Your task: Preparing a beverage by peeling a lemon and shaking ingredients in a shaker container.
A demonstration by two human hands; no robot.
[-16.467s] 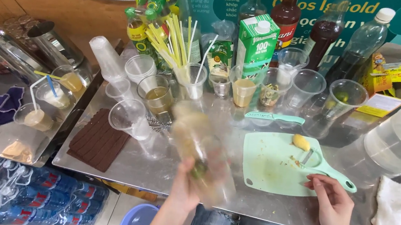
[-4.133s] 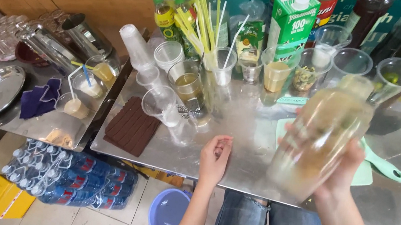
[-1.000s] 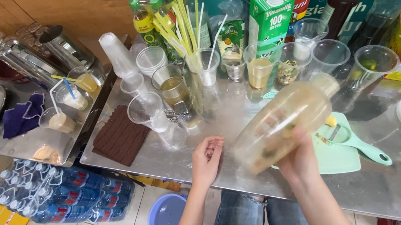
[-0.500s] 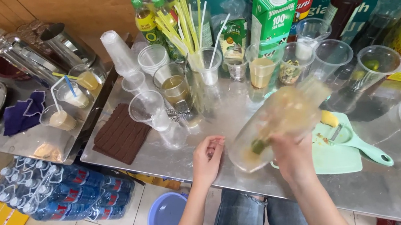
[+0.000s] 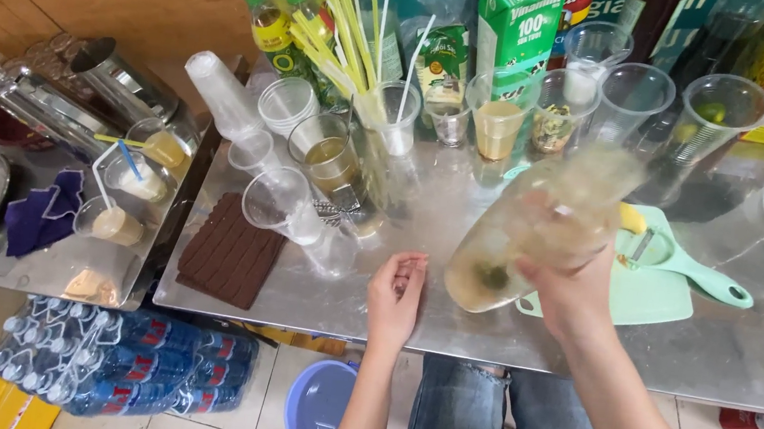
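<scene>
My right hand (image 5: 575, 289) grips a clear plastic shaker cup (image 5: 534, 227) with yellowish liquid and a dark bit inside. The cup is tilted and blurred with motion, above the steel counter (image 5: 446, 327). My left hand (image 5: 395, 295) rests on the counter near its front edge with fingers loosely curled, holding nothing. Behind the cup lies a mint green cutting board (image 5: 672, 276) with a peeler and a yellow piece on it.
Clear cups (image 5: 631, 94), a glass of tea (image 5: 331, 156), a holder of straws (image 5: 383, 119), a green carton (image 5: 519, 19) and bottles crowd the back. A brown mat (image 5: 229, 250) lies left. A tray of small cups (image 5: 119, 204), bottled water packs (image 5: 124, 372), blue bucket (image 5: 317, 408).
The shaker cup has been swung up and down in my right hand, tilting and moving lower and left. My left hand has stayed on the counter edge.
</scene>
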